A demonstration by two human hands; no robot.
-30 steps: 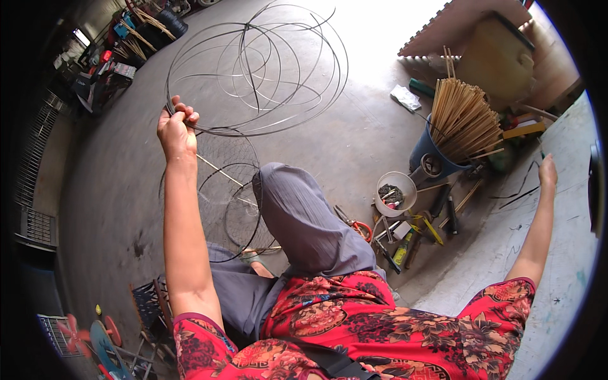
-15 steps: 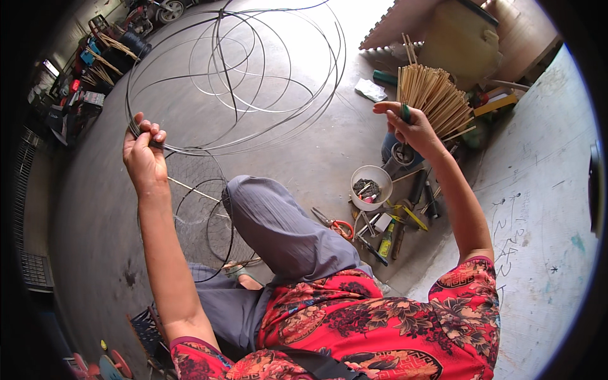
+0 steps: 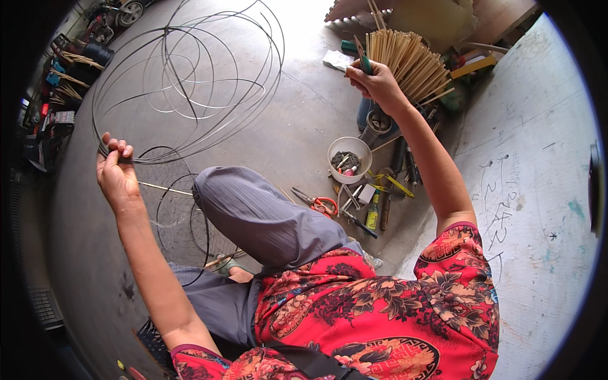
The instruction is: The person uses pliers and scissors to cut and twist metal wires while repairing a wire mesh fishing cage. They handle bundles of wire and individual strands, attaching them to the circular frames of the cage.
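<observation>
My left hand [image 3: 118, 174] is closed around a bundle of thin wire loops [image 3: 166, 30], which spread in wide circles over the grey floor. Below it, beside my bent knee, is a netted frame of dark hoops [image 3: 159, 231] with a pale rod through it. My right hand [image 3: 373, 82] grips a green-handled tool [image 3: 365, 63] with a narrow tip, held in front of a dense bundle of thin wooden sticks [image 3: 411, 54] standing in a blue bucket [image 3: 364, 114].
A white tub [image 3: 332, 152] holds small items, with orange-handled scissors [image 3: 324, 206], other tools and a green bottle [image 3: 372, 215] nearby. A pale marked surface [image 3: 532, 158] runs along my right. Piled gear [image 3: 44, 142] and a wheel [image 3: 131, 12] stand upper left.
My right hand has come up and leftward from the pale surface to before the sticks, carrying the green tool. My left hand and the wire loops have shifted left in the view.
</observation>
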